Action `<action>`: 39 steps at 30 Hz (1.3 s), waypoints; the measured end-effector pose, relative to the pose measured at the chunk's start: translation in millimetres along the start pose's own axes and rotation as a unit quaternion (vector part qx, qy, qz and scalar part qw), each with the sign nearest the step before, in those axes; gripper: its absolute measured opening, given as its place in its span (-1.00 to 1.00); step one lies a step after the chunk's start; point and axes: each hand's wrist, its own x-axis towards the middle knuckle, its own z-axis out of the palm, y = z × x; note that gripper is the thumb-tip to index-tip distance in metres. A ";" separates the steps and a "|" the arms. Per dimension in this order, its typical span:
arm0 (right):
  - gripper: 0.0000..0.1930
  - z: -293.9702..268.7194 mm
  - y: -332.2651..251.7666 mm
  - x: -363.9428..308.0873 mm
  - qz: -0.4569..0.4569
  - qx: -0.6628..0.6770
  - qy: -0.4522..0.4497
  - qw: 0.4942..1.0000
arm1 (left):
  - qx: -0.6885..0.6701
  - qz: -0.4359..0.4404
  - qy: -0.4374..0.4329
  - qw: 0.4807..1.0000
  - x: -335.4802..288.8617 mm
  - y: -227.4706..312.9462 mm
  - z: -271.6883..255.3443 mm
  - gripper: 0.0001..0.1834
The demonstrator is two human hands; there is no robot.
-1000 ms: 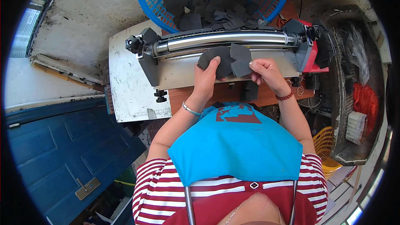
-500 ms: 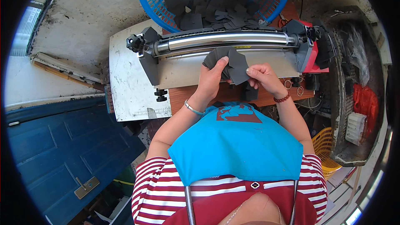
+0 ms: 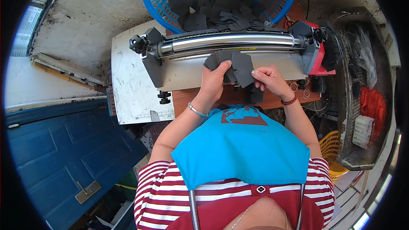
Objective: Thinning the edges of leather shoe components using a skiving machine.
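Observation:
My left hand grips a fanned stack of dark grey flat pieces just in front of the shiny steel roller of a roller machine. My right hand pinches one dark grey square piece at the right side of that stack. Both hands hover over the machine's grey feed plate. Behind the roller a round blue basket holds several more dark grey pieces.
The machine stands on a white board over a brown wooden table, with a red end housing at the right. A blue door lies at lower left. A yellow basket and a dark cluttered tray sit at right.
Both hands have lifted the dark pieces a little toward the roller. The stack in my left hand is fanned out more, and my right hand has drawn one piece off to the right.

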 end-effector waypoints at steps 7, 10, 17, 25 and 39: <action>-0.63 -0.8 -6.9 -3.0 -0.019 -0.072 -0.010 0.997 | 0.010 -0.007 0.022 1.000 0.4 9.6 2.0 -0.81; -0.63 -0.5 -11.4 -4.3 -0.024 -0.104 -0.024 0.994 | 0.053 -0.009 0.018 0.998 1.9 9.1 -0.3 -0.81; -0.63 -0.6 -9.4 -4.8 -0.029 -0.130 -0.014 0.991 | 0.035 0.077 0.035 0.996 6.8 -0.3 -1.0 -0.83; -0.61 -26.2 -6.4 16.5 0.137 -0.171 0.095 0.971 | 0.068 0.070 0.055 0.994 2.8 7.6 -14.9 -0.84; -0.58 -30.5 -11.1 23.6 0.128 -0.162 0.071 0.976 | 0.049 0.052 0.042 0.997 1.3 6.3 -8.5 -0.82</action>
